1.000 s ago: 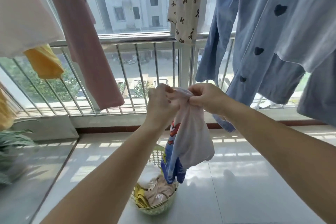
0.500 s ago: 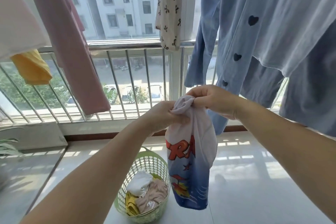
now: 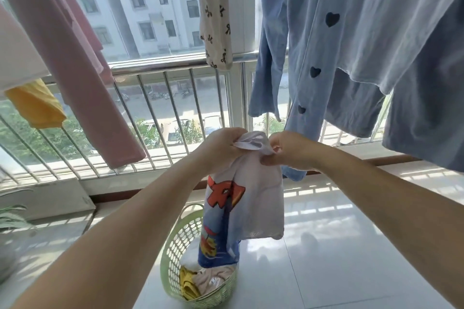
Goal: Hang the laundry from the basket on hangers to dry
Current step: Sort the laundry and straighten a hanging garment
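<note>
Unfurled further, white printed shirt (image 3: pixel 253 198), top bunched, gripped by left hand (image 3: pixel 221 148), right hand (image 3: pixel 288 150)

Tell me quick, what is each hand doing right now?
Left hand: closed, gripping the top edge of the small printed shirt.
Right hand: closed, pinching the same shirt's top edge.
</note>
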The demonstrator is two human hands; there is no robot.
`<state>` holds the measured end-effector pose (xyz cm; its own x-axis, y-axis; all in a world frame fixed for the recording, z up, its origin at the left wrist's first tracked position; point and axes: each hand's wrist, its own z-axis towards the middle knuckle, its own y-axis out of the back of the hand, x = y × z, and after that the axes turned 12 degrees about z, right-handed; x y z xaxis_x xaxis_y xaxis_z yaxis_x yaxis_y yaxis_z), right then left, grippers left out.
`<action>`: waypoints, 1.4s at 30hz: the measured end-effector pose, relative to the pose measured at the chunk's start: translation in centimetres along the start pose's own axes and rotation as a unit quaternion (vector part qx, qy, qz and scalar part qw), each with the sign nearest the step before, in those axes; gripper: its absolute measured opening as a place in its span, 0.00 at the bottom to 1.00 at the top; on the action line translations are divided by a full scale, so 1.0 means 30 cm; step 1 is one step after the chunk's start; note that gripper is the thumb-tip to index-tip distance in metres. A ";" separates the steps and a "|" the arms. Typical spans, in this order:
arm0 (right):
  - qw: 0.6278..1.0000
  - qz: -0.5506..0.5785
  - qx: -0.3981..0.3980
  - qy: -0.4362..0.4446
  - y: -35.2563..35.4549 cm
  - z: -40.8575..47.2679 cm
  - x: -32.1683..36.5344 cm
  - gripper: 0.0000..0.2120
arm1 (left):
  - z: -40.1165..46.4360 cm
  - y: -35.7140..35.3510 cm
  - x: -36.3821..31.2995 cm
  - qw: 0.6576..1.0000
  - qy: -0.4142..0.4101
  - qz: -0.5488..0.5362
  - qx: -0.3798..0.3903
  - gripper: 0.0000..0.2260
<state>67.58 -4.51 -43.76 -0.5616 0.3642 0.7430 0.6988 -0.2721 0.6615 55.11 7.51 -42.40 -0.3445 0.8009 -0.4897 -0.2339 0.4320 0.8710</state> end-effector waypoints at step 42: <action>0.986 0.140 0.051 -0.076 -0.868 0.807 -0.462 0.10 | 0.301 -0.614 1.182 0.989 0.103 -0.008 0.103 0.06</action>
<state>67.88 19.11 -73.74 -0.2738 0.4189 0.8658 0.8622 -0.2919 0.4139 55.41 31.69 -75.47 -0.5255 0.7002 -0.4832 -0.0589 0.5367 0.8417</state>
